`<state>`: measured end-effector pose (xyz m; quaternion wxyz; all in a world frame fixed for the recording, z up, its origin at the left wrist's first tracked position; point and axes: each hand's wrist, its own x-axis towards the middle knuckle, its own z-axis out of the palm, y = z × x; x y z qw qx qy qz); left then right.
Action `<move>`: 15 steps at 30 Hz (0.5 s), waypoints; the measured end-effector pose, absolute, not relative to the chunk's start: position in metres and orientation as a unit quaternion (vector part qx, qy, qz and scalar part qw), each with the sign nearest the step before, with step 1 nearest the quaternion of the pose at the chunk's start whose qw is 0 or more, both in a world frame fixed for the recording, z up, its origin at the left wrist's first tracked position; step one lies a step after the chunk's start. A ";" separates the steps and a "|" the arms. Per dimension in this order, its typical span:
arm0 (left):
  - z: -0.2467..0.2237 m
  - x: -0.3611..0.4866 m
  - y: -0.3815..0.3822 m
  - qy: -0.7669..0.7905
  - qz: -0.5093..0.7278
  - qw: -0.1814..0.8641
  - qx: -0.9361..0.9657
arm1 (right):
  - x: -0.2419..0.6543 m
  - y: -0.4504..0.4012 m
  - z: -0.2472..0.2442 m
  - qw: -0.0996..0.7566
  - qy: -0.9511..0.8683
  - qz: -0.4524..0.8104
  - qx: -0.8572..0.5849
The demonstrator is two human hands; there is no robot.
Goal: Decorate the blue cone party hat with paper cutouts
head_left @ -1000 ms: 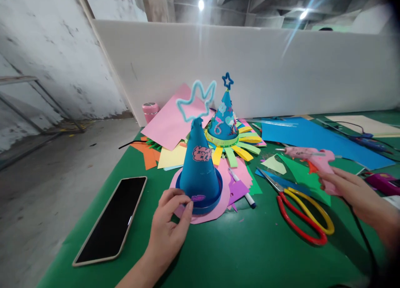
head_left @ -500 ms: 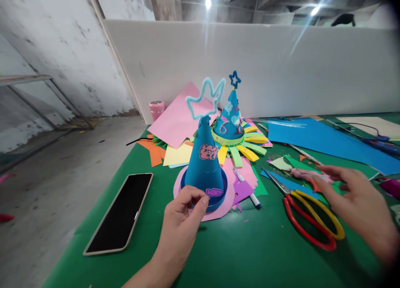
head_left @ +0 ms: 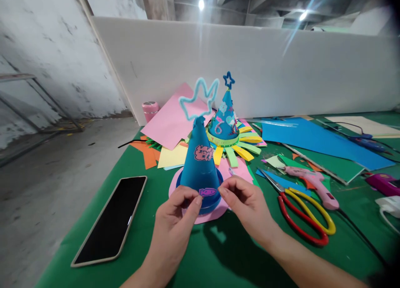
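A blue paper cone hat [head_left: 200, 167] stands upright in front of me, with a pink cloud-like sticker on its side and a light-blue pipe-cleaner star [head_left: 200, 98] on top. A blue band surrounds its base on a pink paper brim [head_left: 175, 188]. My left hand [head_left: 176, 215] pinches a small purple fish-shaped cut-out [head_left: 207, 192] by its left end, against the lower front of the cone. My right hand [head_left: 246, 204] has its thumb and finger pinched together beside the cut-out's right end. Whether anything is between them is hidden.
Scissors [head_left: 304, 215] with red and yellow handles lie at right, beside a pink glue gun [head_left: 308, 177]. A phone [head_left: 112, 219] lies at left. Behind stand a decorated blue cone hat [head_left: 225, 119] and a pink container [head_left: 150, 111]. A blue sheet [head_left: 315, 136] lies at back right.
My right hand has left the glue gun at the right and come over to the cut-out at the cone. My left hand keeps its pinch there. The view has shifted slightly.
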<state>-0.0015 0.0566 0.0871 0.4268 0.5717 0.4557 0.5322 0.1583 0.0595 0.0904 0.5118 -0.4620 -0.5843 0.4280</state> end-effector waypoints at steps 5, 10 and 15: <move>0.087 0.001 0.056 0.458 0.518 0.437 0.576 | 0.158 0.060 0.092 0.510 -0.582 0.430 -0.464; 0.087 0.001 0.056 0.458 0.516 0.437 0.577 | 0.159 0.059 0.090 0.509 -0.596 0.412 -0.465; 0.085 0.001 0.056 0.460 0.515 0.438 0.575 | 0.157 0.059 0.089 0.492 -0.619 0.397 -0.467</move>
